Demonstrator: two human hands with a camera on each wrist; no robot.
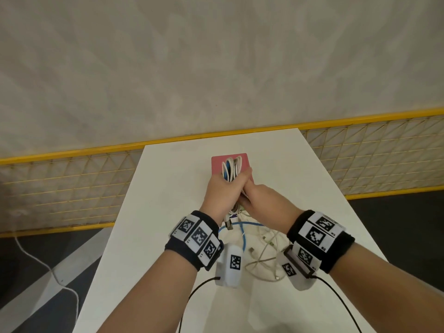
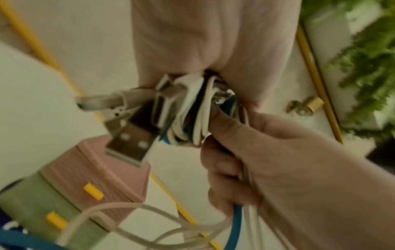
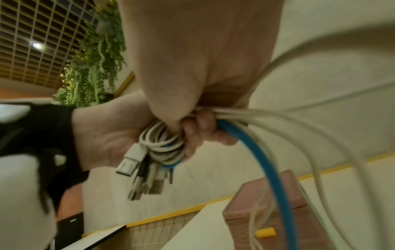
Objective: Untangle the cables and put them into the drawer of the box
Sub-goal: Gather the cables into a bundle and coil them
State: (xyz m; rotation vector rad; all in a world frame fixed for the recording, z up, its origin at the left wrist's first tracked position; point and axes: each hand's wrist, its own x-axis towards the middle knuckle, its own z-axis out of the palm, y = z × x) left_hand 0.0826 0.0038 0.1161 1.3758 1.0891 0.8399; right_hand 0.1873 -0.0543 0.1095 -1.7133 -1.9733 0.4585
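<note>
While both hands (image 1: pixel 236 188) clench the coiled cables (image 1: pixel 231 169) above the box (image 1: pixel 217 164), trailing ends on the bench (image 1: pixel 168 188) may snag and re-knot.

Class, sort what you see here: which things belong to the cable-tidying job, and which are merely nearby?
Part of the job:
- coiled bundle of white and blue cables, gripped by left hand and right hand
- loose white and blue cables on the table
- pink-topped drawer box

Merely nearby:
- white table
- yellow mesh fence
- hanging green plant
</note>
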